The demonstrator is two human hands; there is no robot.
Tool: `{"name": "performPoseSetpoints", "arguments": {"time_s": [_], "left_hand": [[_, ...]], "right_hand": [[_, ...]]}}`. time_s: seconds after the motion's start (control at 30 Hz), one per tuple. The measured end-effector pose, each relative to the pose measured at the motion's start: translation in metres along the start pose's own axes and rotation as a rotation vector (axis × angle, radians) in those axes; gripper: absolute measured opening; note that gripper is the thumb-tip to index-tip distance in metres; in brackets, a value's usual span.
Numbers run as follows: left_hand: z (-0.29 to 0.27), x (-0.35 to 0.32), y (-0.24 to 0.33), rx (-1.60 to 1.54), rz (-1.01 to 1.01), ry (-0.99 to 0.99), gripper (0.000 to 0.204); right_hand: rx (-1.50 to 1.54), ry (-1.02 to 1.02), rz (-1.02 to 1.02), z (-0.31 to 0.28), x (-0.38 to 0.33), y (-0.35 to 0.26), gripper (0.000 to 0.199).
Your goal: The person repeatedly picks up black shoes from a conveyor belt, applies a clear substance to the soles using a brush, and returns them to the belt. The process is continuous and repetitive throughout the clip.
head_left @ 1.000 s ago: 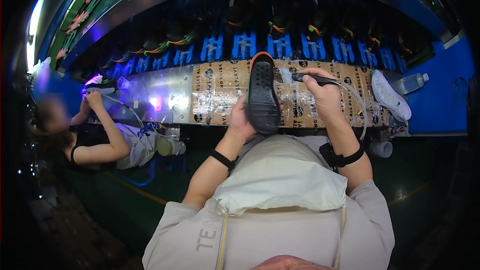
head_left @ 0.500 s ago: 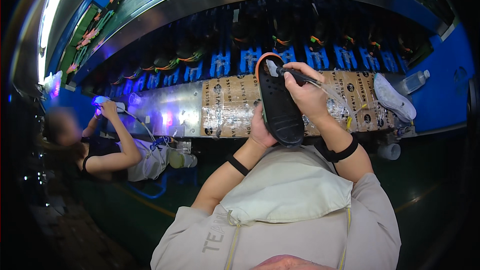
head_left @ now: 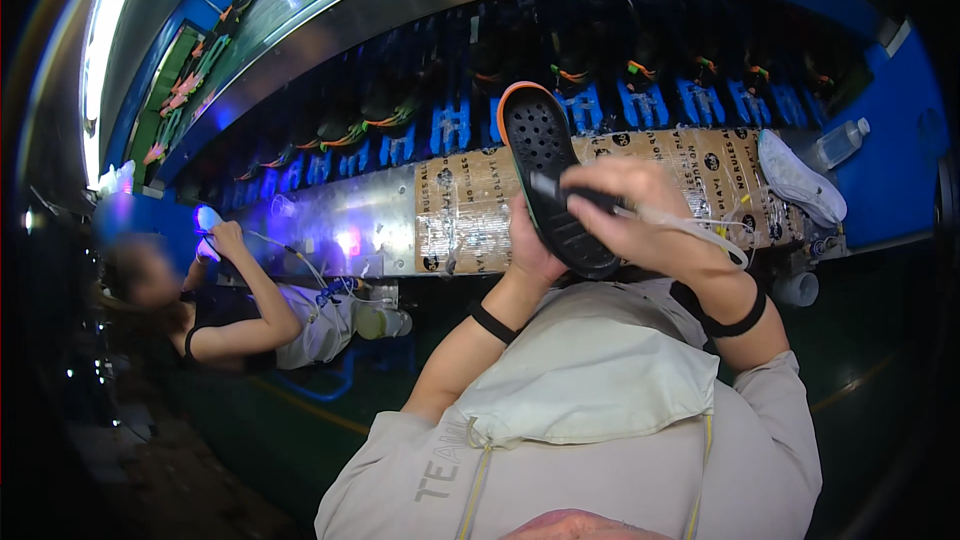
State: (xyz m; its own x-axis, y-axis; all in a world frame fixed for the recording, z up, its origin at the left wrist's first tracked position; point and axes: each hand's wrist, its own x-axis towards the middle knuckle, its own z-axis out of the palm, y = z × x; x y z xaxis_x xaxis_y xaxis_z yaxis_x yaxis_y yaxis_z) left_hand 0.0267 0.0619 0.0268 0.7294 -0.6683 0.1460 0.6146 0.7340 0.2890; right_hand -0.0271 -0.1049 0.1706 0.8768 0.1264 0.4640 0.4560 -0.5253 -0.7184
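Note:
A black shoe sole [head_left: 538, 128] with holes in its front part and an orange rim at the toe is held up at a slant, toe away from me. My left hand [head_left: 533, 245] is closed round its left edge near the heel. My right hand [head_left: 645, 210], smeared by motion, grips the dark handle of a brush [head_left: 597, 199]. The brush's pale, blurred tip lies over the middle of the sole; whether it touches cannot be made out. A clear tube [head_left: 700, 230] trails from the handle past my right wrist.
Behind the sole runs a bench covered with printed brown tape [head_left: 455, 210]. A white shoe-shaped piece [head_left: 800, 180] and a clear bottle [head_left: 842, 143] lie at the right. Beyond stand blue racks [head_left: 640, 103] with dark shoes. At left a co-worker [head_left: 235, 325] handles a lit piece.
The brush has moved from the sole's toe down to its middle, with my right hand. The sole's toe has shifted up and left, and the whole view has shifted slightly.

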Motion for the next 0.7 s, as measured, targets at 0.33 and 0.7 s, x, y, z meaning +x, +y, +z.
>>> {"name": "performPoseSetpoints", "arguments": {"time_s": [0.33,0.7], "left_hand": [[0.015,-0.008,0.004,-0.028,0.010,0.090,0.079],[0.018,-0.006,0.008,0.059,0.084,0.129,0.075]], "right_hand": [[0.216,0.149,-0.239,0.021,0.026,0.026,0.028],[0.059,0.219,-0.313,0.016,0.025,0.022,0.035]]}}
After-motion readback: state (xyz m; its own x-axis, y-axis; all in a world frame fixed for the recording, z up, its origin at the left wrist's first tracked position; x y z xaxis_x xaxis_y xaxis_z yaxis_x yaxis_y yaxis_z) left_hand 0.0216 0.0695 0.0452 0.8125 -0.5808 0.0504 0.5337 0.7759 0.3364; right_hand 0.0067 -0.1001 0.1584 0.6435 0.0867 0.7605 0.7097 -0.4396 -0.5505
